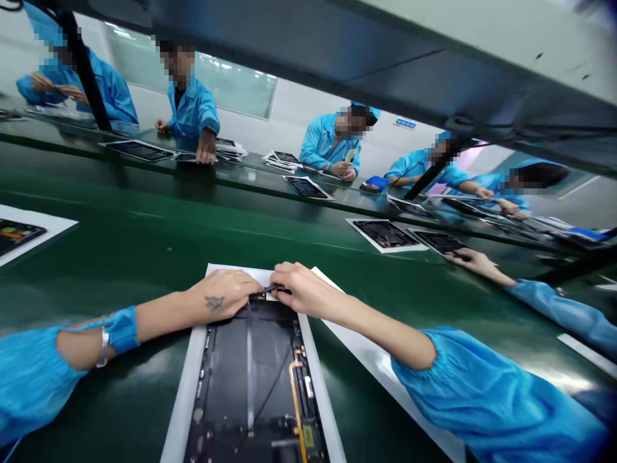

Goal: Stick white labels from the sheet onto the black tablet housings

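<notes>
In front of me an opened tablet-like device (270, 373) lies on a white sheet (180, 399), its dark inside facing up with an orange flex strip down the right side. At its far end both my hands meet. My left hand (226, 292) has its fingers closed at the device's top edge, over a small dark part (266, 291). My right hand (301, 289) pinches the other end of that thin dark part. Fingers hide most of the part, so I cannot tell its kind. A blue strap and a bracelet sit on my left wrist.
Another open device on white paper (36, 231) lies at left. More devices (385, 235) are at right, where a co-worker's hand (472, 260) touches one. Several co-workers in blue sit across the green bench (144, 238). A shelf (337, 58) hangs overhead, with dark posts.
</notes>
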### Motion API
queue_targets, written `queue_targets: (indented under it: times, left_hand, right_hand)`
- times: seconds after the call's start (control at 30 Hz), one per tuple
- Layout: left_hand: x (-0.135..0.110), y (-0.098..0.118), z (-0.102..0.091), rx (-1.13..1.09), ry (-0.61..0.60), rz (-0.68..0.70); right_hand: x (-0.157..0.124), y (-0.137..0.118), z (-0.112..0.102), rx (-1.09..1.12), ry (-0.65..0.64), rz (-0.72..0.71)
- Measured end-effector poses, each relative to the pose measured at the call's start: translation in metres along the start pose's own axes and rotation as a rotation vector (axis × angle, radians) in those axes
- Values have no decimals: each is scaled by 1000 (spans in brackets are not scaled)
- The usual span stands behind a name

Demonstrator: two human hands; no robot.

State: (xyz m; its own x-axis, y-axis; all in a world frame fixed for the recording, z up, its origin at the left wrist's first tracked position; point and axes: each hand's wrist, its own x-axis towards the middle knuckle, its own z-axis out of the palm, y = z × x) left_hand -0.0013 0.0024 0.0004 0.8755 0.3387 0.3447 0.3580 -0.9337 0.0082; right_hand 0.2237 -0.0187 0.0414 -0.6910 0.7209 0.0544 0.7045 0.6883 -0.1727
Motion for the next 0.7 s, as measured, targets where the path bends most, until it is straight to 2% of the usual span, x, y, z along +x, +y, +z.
queue_targets:
  times: [0.1, 0.27, 0.43, 0.6, 0.7]
  left_hand:
    - [-8, -3, 4, -67, 73, -5]
    - [-5, 0, 7, -83, 73, -7]
    - [-5, 2, 6, -64, 71, 22]
    - [-7, 3, 4, -32, 66, 45]
    - [-6, 3, 4, -20, 68, 49]
  right_hand:
    - [5, -7, -4, -63, -143, 3]
    - [11, -16, -13, -193, -258, -19]
    - [15, -19, -14, -300, -318, -53]
    - [5, -7, -23, -282, -394, 28]
    - [-10, 4, -22, -197, -312, 81]
